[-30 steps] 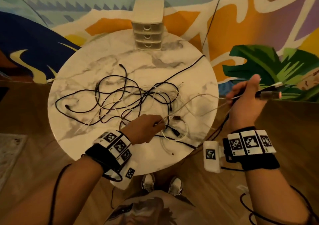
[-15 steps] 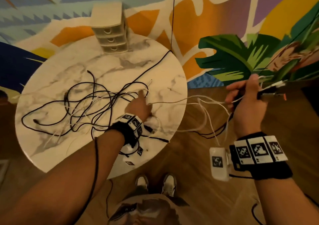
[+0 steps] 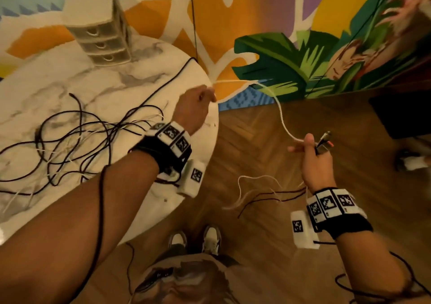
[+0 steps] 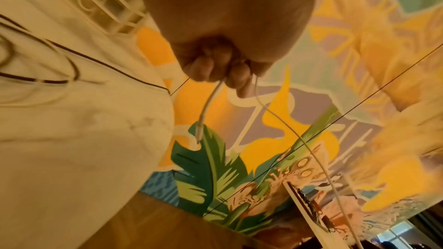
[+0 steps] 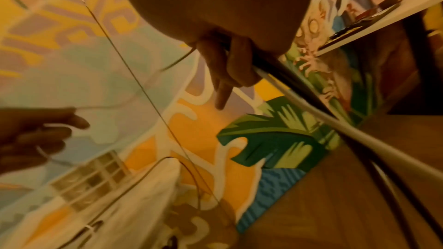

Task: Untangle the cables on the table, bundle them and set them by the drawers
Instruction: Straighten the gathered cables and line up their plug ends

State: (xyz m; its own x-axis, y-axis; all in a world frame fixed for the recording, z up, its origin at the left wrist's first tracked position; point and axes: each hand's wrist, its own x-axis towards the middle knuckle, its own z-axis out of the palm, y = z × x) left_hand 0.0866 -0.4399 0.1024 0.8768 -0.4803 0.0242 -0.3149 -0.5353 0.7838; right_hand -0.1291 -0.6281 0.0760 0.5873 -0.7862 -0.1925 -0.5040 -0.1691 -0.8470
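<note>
A tangle of black and white cables (image 3: pixel 70 138) lies on the round marble table (image 3: pixel 46 82). My left hand (image 3: pixel 198 105) is raised over the table's right edge and pinches a white cable (image 3: pixel 281 114) near its plug end (image 4: pixel 200 130); the cable arcs through the air to my right hand (image 3: pixel 310 149). That hand, out over the floor, grips several cable ends (image 3: pixel 324 141), black and white, whose lengths (image 3: pixel 261 194) hang in loops below it. In the right wrist view its forefinger points out straight while the others curl round the cables (image 5: pixel 299 97).
A small beige set of drawers (image 3: pixel 100 35) stands at the table's far edge. A thin black cord (image 3: pixel 193 23) hangs down in front of the painted wall. Wood floor lies right of the table, with a dark piece of furniture (image 3: pixel 403 114) at far right. My shoes (image 3: pixel 196 238) are below.
My left hand left the tangle and rose to the table's right edge, pulling a white cable free into the air. The view has swung right; my right hand keeps its cable ends.
</note>
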